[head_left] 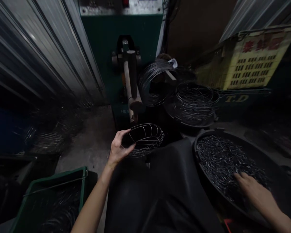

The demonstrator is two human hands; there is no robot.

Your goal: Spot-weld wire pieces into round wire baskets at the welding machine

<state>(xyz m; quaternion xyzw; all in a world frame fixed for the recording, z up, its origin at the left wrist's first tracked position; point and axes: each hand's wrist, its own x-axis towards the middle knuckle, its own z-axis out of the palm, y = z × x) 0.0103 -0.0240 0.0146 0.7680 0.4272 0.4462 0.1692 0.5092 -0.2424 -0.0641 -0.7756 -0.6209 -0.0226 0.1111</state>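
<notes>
My left hand (118,147) grips the rim of a round wire basket (147,150), thumb on the near side and fingers on the far side. The basket is tilted, its open side towards the hand, just beyond the dark cover over my lap. My right hand (253,189) reaches down into a heap of short, thin metal wire pieces (220,161) in a wide black tub (278,181). Its fingertips are blurred and partly hidden at the heap, so what they hold does not show. Ahead of the basket, a green machine (97,48) carries protruding rod-like arms (133,84).
Coils of wire (155,74) hang beside the machine, and wire rings (195,98) are piled in a second black tub. A yellow crate (252,61) stands at the back right. At the lower left, a green bin (31,191) holds dark wire parts. Corrugated metal wall (38,42) rises left.
</notes>
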